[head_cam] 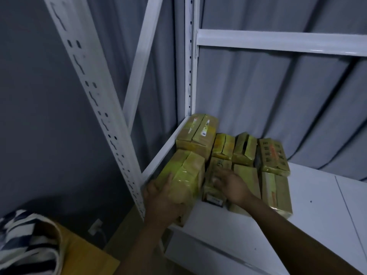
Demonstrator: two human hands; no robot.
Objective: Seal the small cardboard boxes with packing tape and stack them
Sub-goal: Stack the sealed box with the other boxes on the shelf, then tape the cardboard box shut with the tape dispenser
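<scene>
Stacking: left hand (160, 197) grips a taped cardboard box (186, 173) at near left of the shelf (317, 197); right hand (232, 185), fingers straight, steadies the neighbouring box (213, 195). Next, probably slide it flush.

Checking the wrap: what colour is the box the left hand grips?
The box is glossy yellowish-brown; the head view shows it best.

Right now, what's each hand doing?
Left hand: grips the front-left box.
Right hand: open, touching the middle box.
</scene>
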